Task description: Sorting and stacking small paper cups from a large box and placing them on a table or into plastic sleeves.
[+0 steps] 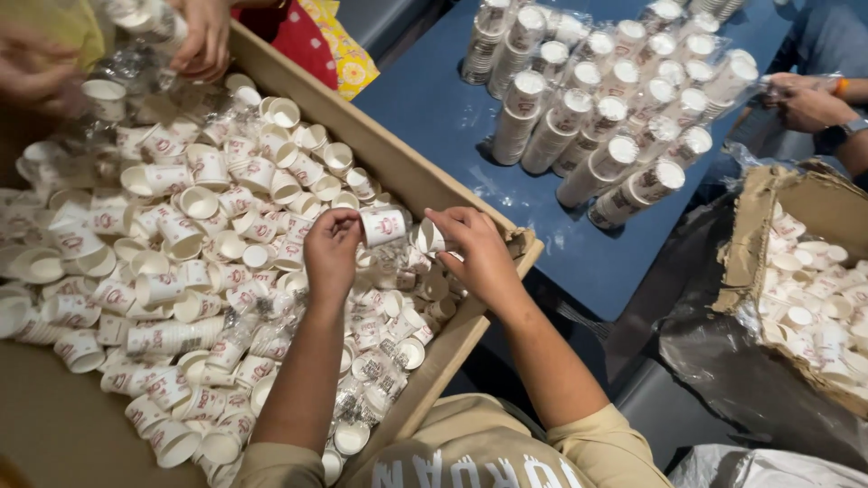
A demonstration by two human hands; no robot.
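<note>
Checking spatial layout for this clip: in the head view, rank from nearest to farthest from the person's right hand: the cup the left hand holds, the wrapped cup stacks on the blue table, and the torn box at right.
1. Cup in the left hand: just left of the right hand.
2. Wrapped cup stacks: up and right, on the blue table.
3. Torn box: far right.

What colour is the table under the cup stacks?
Dark blue table, clearest in the head view.
</note>
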